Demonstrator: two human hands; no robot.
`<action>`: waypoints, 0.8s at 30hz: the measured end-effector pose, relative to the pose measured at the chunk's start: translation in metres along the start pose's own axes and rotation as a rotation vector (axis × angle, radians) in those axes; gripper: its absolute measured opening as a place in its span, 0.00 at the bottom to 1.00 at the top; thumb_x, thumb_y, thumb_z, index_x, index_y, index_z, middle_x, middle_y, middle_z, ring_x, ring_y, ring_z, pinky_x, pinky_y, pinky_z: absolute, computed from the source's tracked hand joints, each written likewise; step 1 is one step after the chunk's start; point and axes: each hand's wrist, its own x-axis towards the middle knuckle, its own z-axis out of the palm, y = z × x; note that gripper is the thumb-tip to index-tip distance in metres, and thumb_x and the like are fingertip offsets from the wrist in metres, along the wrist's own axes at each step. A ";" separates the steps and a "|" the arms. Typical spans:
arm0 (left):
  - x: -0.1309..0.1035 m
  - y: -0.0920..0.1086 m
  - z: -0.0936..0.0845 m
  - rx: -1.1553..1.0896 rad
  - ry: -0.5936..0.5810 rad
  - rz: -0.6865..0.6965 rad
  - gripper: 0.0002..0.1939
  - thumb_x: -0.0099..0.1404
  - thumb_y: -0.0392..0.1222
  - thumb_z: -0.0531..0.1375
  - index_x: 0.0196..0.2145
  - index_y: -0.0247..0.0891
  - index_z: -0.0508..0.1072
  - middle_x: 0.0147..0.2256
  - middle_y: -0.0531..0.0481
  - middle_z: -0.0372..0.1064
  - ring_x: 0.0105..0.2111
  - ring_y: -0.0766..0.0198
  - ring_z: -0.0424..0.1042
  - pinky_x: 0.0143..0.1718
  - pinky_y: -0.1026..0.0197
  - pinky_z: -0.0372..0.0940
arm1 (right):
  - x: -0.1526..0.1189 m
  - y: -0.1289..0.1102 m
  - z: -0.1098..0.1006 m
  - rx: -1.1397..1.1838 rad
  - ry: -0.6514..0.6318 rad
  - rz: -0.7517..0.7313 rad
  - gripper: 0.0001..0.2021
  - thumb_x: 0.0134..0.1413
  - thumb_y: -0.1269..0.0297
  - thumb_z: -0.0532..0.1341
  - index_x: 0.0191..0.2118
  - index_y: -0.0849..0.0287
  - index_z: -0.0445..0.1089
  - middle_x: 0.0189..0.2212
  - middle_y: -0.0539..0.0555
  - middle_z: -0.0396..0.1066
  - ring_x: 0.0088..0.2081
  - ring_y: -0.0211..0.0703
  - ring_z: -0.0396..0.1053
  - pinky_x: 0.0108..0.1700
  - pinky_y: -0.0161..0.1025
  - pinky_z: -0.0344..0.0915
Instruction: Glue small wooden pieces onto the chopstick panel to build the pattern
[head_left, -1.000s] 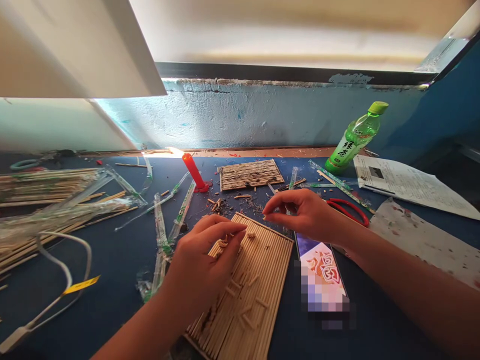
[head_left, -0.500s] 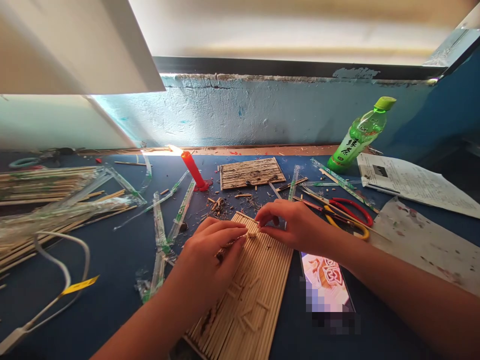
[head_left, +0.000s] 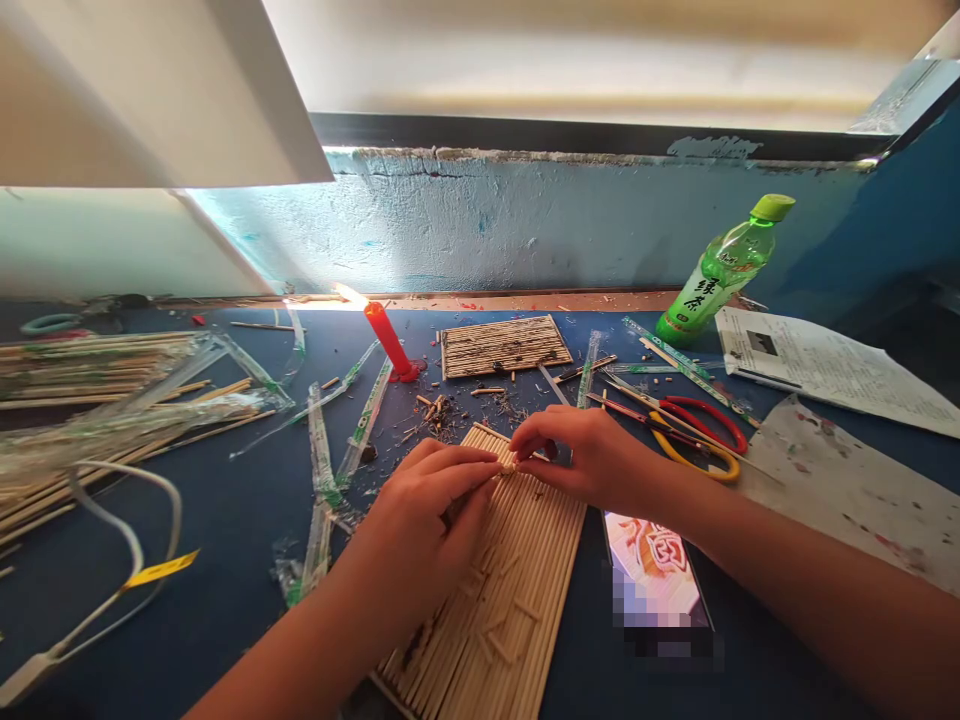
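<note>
A panel (head_left: 536, 570) of pale wooden sticks laid side by side lies slanted in front of me. Near its far end, short stick pieces (head_left: 509, 468) are pinched between my fingertips. My left hand (head_left: 439, 505) comes in from the left, thumb and forefinger closed on them. From the other side, my right hand (head_left: 581, 455) is closed in a pinch at the same spot. The fingers partly hide the pieces. Closer to me, several short stick bits (head_left: 501, 640) form angled shapes on the panel.
A lit red candle (head_left: 388, 342) stands behind my left hand. A smaller stick panel (head_left: 504, 346) lies at the back. To the right are scissors (head_left: 701, 435), a phone (head_left: 656, 570), a green tea bottle (head_left: 716, 275) and papers (head_left: 840, 365). Bagged sticks (head_left: 97, 370) and a white cable (head_left: 127, 530) lie left.
My left fingertips have shifted slightly right, bringing both hands closer together around the short stick pieces. The candle flame has grown clearer; the other things look the same.
</note>
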 end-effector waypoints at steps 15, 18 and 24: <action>0.001 -0.003 0.003 0.010 -0.010 0.004 0.12 0.69 0.37 0.56 0.45 0.41 0.78 0.46 0.51 0.77 0.43 0.58 0.69 0.47 0.54 0.65 | 0.001 0.004 0.006 -0.075 0.014 -0.086 0.03 0.58 0.70 0.63 0.37 0.60 0.75 0.31 0.51 0.74 0.35 0.36 0.68 0.38 0.33 0.63; 0.000 -0.004 0.002 0.009 -0.010 0.000 0.12 0.69 0.37 0.56 0.45 0.42 0.78 0.46 0.51 0.76 0.44 0.58 0.69 0.48 0.53 0.65 | 0.002 0.004 0.004 -0.080 0.001 -0.085 0.03 0.58 0.70 0.63 0.37 0.60 0.75 0.30 0.51 0.74 0.34 0.36 0.68 0.38 0.33 0.63; -0.001 -0.001 0.001 0.005 0.010 -0.010 0.12 0.69 0.37 0.56 0.46 0.43 0.78 0.46 0.50 0.76 0.45 0.56 0.69 0.50 0.51 0.65 | 0.001 0.003 -0.011 -0.074 -0.054 -0.095 0.09 0.60 0.64 0.63 0.45 0.56 0.76 0.33 0.51 0.76 0.35 0.37 0.70 0.39 0.34 0.64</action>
